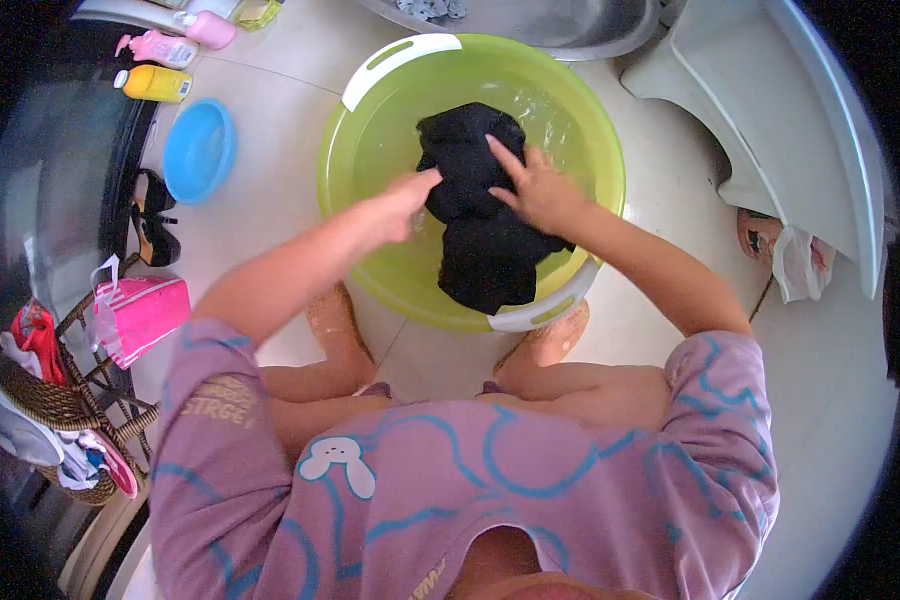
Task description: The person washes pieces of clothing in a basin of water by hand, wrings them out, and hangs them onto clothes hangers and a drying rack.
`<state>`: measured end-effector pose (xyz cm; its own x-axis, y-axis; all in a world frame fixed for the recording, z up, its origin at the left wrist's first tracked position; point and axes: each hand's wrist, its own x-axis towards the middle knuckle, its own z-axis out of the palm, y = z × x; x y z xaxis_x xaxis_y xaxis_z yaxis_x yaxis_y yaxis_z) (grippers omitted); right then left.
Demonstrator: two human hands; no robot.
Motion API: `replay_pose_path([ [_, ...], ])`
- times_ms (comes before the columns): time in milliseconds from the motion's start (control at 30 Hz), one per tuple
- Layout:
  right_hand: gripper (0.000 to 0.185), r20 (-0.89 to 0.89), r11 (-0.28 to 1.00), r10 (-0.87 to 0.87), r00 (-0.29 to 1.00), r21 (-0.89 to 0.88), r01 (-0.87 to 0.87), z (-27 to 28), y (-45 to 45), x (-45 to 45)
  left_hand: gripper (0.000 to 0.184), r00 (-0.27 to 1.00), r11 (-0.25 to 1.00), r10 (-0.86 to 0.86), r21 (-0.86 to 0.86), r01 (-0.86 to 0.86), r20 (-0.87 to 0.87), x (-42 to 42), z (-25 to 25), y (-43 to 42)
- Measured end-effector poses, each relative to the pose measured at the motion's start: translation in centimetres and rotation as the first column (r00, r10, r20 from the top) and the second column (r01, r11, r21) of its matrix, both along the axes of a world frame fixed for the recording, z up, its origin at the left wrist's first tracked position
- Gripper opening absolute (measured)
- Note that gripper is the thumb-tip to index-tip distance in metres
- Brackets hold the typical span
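A wet-looking black garment [490, 260] lies bunched in a large green plastic basin [335, 215] holding some clear water. Its exact kind does not show. At the garment's left edge, my left hand [408, 202] is closed on the fabric, with part of the fingers hidden. My right hand [545, 195] rests over the upper right of the garment, fingers spread apart on the cloth. The lower part of the garment reaches toward the basin's near white handle [545, 312].
A steel basin [590, 40] sits behind the green one. On the left are a small blue bowl [199, 150], a yellow bottle [158, 84], pink pump bottles [160, 48], black heeled shoes [155, 225], a pink bag [145, 315] and a wicker rack [60, 395]. White plastic furniture [770, 110] stands right.
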<state>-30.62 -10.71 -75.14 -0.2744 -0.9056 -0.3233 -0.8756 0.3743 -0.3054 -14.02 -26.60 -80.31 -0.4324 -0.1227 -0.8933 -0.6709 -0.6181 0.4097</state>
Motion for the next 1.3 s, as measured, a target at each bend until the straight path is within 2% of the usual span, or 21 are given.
replay_pose_path([
  [67,0.067,-0.034,0.992,0.115,0.993,0.055,-0.113,-2.5,0.0,0.5,0.049,0.986,0.984,0.169,0.06,-0.169,0.005,-1.2,-1.0,1.6],
  [167,0.058,0.006,0.98,0.074,0.997,-0.185,-0.071,-11.1,0.0,-0.3,0.041,0.89,0.889,0.455,0.051,-0.456,0.029,-2.9,-1.0,4.2],
  [200,0.042,-0.176,0.985,0.149,0.973,-0.063,-0.162,-11.6,-2.2,-0.1,0.038,0.833,0.829,0.553,0.096,-0.551,0.002,-3.3,-2.7,4.7],
  [300,0.035,0.282,0.99,-0.138,0.949,0.074,0.122,-7.6,-3.6,-1.0,0.039,0.711,0.724,0.683,0.284,-0.629,-0.167,-3.8,-2.9,6.1],
  [400,0.038,0.223,0.928,-0.148,0.963,0.369,0.057,-6.7,-5.9,-1.7,0.053,0.624,0.698,0.708,0.462,-0.547,-0.331,-4.6,1.2,6.7],
  [433,0.04,0.311,0.977,-0.202,0.929,0.135,0.167,-6.4,-5.9,-1.4,0.057,0.587,0.684,0.723,0.496,-0.535,-0.363,-4.6,1.2,6.3],
  [500,0.042,0.504,0.858,-0.235,0.831,-0.295,0.422,-2.1,-4.0,0.6,0.064,0.515,0.654,0.752,0.567,-0.501,-0.412,-4.5,0.9,5.3],
  [567,0.036,0.491,0.853,-0.117,0.863,-0.395,0.341,4.6,-2.1,3.1,0.072,0.55,0.684,0.729,0.47,-0.558,-0.407,-4.5,2.5,4.6],
  [633,0.034,0.405,0.876,0.098,0.909,-0.468,0.114,7.4,-0.6,5.6,0.069,0.537,0.754,0.655,0.504,-0.421,-0.532,-4.1,4.9,4.6],
  [700,0.032,0.31,0.85,0.22,0.925,-0.525,-0.027,8.5,-0.4,7.3,0.06,0.447,0.731,0.679,0.485,-0.48,-0.582,-5.3,2.5,4.7],
  [833,0.026,-0.006,0.738,0.359,0.933,-0.61,-0.288,4.8,-2.0,5.4,0.038,0.396,0.708,0.676,0.398,-0.583,-0.622,-5.8,1.6,4.9],
  [867,0.019,-0.054,0.702,0.324,0.945,-0.655,-0.278,3.4,-2.4,4.0,0.041,0.365,0.715,0.602,0.275,-0.643,-0.71,-6.1,3.3,6.1],
  [900,0.023,-0.01,0.671,0.252,0.968,-0.718,-0.182,2.1,-2.9,3.0,0.041,0.441,0.697,0.679,0.329,-0.637,-0.586,-6.0,3.3,5.8],
  [967,0.027,0.042,0.849,0.004,0.999,-0.528,0.019,0.3,-3.0,0.2,0.042,0.573,0.636,0.769,0.425,-0.644,-0.284,-4.8,2.8,4.6],
  [1000,0.027,0.035,0.912,-0.028,0.999,-0.408,0.04,-0.5,-2.8,-1.2,0.039,0.603,0.664,0.741,0.462,-0.588,-0.297,-4.5,3.2,4.1],
  [1033,0.028,0.022,0.957,-0.057,0.998,-0.284,0.061,-1.3,-2.7,-2.1,0.033,0.69,0.724,0.686,0.307,-0.618,-0.229,-4.1,3.6,3.9],
  [1100,0.037,0.104,0.955,-0.186,0.977,-0.215,0.205,-3.1,-1.8,-1.0,0.032,0.673,0.773,0.566,0.023,-0.634,-0.476,-3.2,1.8,3.7],
  [1133,0.043,0.141,0.945,-0.256,0.956,-0.171,0.278,-3.9,-1.1,-0.4,0.032,0.686,0.785,0.562,0.037,-0.618,-0.463,-2.7,1.2,3.4],
  [1200,0.049,0.048,0.993,-0.016,0.999,-0.115,0.022,-3.0,0.0,1.3,0.03,0.711,0.81,0.549,0.072,-0.582,-0.439,-2.3,1.2,3.3],
  [1267,0.054,0.072,0.983,0.172,0.982,0.052,-0.176,-2.2,-0.5,1.6,0.03,0.755,0.802,0.595,0.146,-0.579,-0.275,-2.4,-1.0,3.2],
  [1300,0.054,0.011,0.973,0.23,0.973,0.023,-0.23,-3.9,-0.7,1.2,0.029,0.771,0.793,0.608,0.182,-0.581,-0.187,-2.2,-2.7,3.3],
])
